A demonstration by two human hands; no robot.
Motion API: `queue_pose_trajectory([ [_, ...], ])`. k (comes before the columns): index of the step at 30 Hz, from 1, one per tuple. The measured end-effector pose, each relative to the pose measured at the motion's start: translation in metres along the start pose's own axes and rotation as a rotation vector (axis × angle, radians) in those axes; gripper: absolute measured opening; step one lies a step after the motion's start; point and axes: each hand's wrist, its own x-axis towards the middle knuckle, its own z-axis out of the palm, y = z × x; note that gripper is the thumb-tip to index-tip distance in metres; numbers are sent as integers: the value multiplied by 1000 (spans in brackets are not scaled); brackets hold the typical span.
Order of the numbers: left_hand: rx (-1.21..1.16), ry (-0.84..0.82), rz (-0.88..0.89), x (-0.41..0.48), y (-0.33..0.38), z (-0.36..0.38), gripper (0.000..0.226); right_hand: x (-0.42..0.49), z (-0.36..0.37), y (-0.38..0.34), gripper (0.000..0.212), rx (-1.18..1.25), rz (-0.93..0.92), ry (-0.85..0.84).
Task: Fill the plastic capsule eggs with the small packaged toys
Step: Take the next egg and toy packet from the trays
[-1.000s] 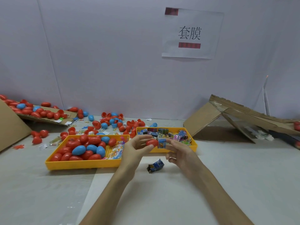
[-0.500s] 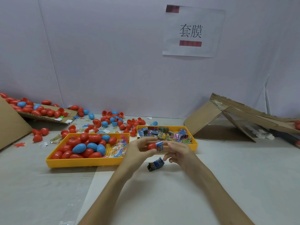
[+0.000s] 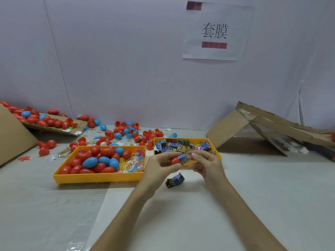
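Paper sign (image 3: 217, 31), collapsed cardboard box (image 3: 229, 132) at right

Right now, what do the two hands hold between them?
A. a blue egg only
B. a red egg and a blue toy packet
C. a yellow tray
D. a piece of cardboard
B: the left hand grips a red egg, and the right hand pinches a blue packet against it.

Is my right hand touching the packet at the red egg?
Touching. In the head view the right hand pinches the packet held at the red egg.
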Motion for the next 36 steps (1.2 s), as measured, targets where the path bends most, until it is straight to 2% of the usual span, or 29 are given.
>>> queue_pose_trajectory([
  [3, -27, 27, -21, 2, 1, -4, 32, 3, -6, -2, 9, 75, -20, 70],
  [5, -22, 4, -27, 1, 0, -5, 32, 3, -8, -3, 9, 22, -44, 66],
  [10, 48, -16, -21, 1, -4, -2, 33, -5, 3, -1, 14, -227, -177, -101],
  [14, 70, 7, -27, 2, -5, -3, 35, -5, 4, -1, 14, -356, -196, -122],
  [18, 63, 37, -59, 3, -7, -3, 34, -4, 2, -1, 17, -362, -185, -106],
  [24, 113, 38, -16, 3, -6, -2, 25, -4, 1, -2, 17, -375, -201, -124],
  [29, 113, 58, -36, 3, -7, -4, 35, -4, 2, -1, 16, -408, -193, -125],
  [36, 160, 109, 22, 2, -7, -3, 17, -3, 1, 1, 12, -408, -189, -156],
])
